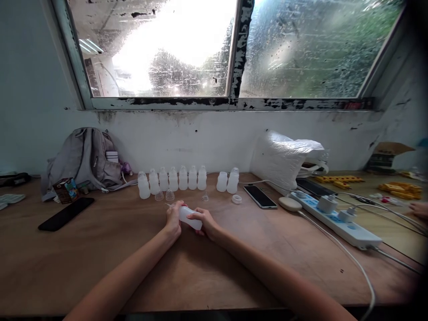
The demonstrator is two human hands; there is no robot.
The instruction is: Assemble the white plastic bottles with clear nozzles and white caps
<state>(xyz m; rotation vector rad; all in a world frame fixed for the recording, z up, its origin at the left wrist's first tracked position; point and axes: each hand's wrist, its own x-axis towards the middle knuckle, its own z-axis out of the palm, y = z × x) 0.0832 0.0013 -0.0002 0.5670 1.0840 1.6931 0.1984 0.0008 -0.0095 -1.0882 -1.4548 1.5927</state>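
Observation:
A frosted white baby bottle (189,217) lies tilted between my hands, just above the table. My left hand (173,219) is closed around its top end, which the fingers largely hide. The body of the bottle is gripped by my right hand (207,223), thumb across its side. Beyond them stands a row of similar bottles (183,179), with two more to the right, a topless one (221,182) and a capped one (233,181). Clear cone-shaped pieces (170,195) sit in front of the row. A white ring (236,199) lies near the right pair.
To the left are a grey backpack (82,156), a small box (66,190) and a black phone (67,214). On the right lie another phone (260,196), a round beige device (290,204), a power strip (337,220) with cables, and a silvery bag (284,156). Another person's hand (418,209) shows far right.

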